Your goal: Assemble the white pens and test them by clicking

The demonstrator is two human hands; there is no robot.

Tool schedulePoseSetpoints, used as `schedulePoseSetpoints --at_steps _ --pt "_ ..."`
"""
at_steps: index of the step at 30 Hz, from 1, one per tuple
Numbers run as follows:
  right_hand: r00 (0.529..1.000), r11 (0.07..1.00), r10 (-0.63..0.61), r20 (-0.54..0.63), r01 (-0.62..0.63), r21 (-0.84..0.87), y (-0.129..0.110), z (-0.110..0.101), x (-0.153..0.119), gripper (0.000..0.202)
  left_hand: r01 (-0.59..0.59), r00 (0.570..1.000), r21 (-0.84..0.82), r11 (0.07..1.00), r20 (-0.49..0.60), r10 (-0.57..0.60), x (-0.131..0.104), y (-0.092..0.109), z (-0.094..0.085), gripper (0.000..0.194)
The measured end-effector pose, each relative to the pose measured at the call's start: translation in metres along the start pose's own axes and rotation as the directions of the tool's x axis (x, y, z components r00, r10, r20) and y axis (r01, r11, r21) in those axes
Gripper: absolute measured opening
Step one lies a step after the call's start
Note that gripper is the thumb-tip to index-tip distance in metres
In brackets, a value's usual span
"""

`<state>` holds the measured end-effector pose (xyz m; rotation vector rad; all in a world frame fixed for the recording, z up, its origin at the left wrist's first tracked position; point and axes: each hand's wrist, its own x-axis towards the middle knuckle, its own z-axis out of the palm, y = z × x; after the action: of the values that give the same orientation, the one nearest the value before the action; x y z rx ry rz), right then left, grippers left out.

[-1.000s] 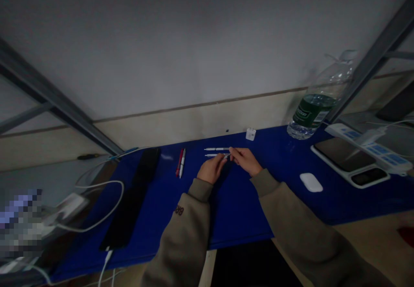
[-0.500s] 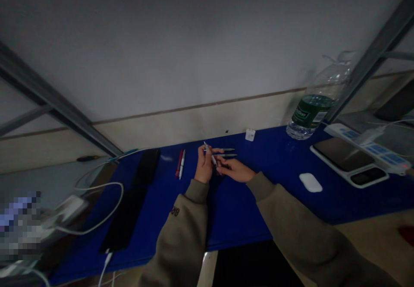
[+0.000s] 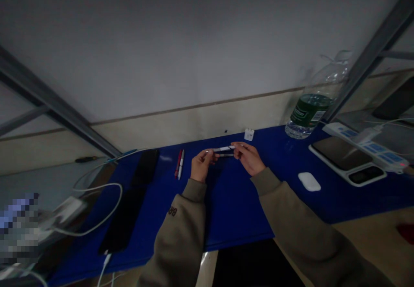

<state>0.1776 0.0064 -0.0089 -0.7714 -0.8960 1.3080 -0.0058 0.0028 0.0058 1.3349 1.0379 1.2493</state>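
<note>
A white-and-grey pen [image 3: 227, 148] is stretched sideways between my two hands, just above the blue tabletop [image 3: 236, 218]. My left hand [image 3: 201, 165] pinches its left end, and my right hand [image 3: 248, 156] pinches its right end. Beneath it, another slim pen [image 3: 225, 155] lies on the table, its ends hidden by my fingers. To the left of my left hand, a red pen [image 3: 178, 164] and a white pen [image 3: 181, 165] rest side by side.
Two dark phones [image 3: 145, 166] [image 3: 121, 220] lie at the left near a white cable [image 3: 121, 196]. A white charger plug [image 3: 249, 134] is by the wall. At right are a white case [image 3: 309, 181], a large water bottle [image 3: 308, 112], a scale-like device [image 3: 343, 155] and a power strip [image 3: 377, 149].
The pen has turned from steeply tilted to nearly level. My right hand has moved up and right to its other end, and my hands are farther apart.
</note>
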Motion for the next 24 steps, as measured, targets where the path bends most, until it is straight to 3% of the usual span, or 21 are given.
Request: schedulePoseSetpoints --at_steps 6,12,16,20,22,24 --pt "0.994 0.983 0.092 -0.060 -0.081 0.166 -0.007 0.002 0.001 0.037 -0.048 0.952 0.335 0.941 0.302 -0.059 -0.014 0.000 0.015 0.041" --pt "0.984 0.944 0.154 0.096 -0.175 0.281 -0.011 0.005 -0.003 0.041 -0.210 0.927 0.569 0.795 0.374 -0.022 -0.021 -0.003 0.028 0.048" --pt "0.986 0.936 0.134 0.101 -0.160 0.315 -0.016 -0.007 -0.006 0.053 -0.247 0.945 0.690 0.680 0.326 0.012 -0.016 0.003 0.016 0.057" --pt "0.994 0.921 0.097 0.051 -0.109 0.374 -0.019 -0.018 -0.006 0.057 -0.156 0.984 0.896 0.415 0.176 -0.009 -0.010 0.004 -0.001 0.056" --pt "0.993 0.924 0.108 0.046 -0.118 0.364 -0.020 -0.020 -0.006 0.055 -0.138 0.987 0.942 0.307 0.157 -0.037 -0.010 0.003 -0.003 0.055" --pt "0.992 0.927 0.121 0.040 -0.127 0.353 -0.020 -0.021 -0.006 0.054 -0.156 0.982 0.955 0.254 0.178 -0.065 -0.011 0.001 -0.001 0.054"
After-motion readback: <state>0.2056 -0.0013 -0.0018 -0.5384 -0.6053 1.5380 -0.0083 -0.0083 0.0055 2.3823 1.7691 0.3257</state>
